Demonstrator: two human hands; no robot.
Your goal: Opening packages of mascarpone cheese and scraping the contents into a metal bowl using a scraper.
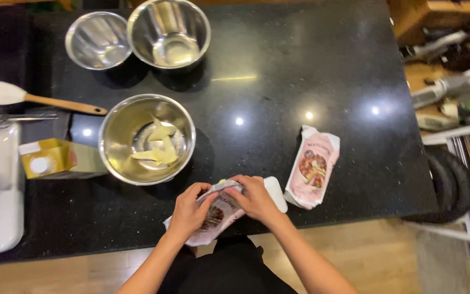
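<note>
glossy black stone worktop (300, 65); my left hand (189, 209) and right hand (254, 198) both pinch a crinkly pink packet (218, 215) beside a round steel bowl (118, 128).

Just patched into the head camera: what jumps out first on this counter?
Both hands, left hand and right hand, grip the top of a pink pouch at the counter's near edge. Just beyond sits a steel bowl holding pale yellow pieces; a second pink pouch lies to the right.
</note>
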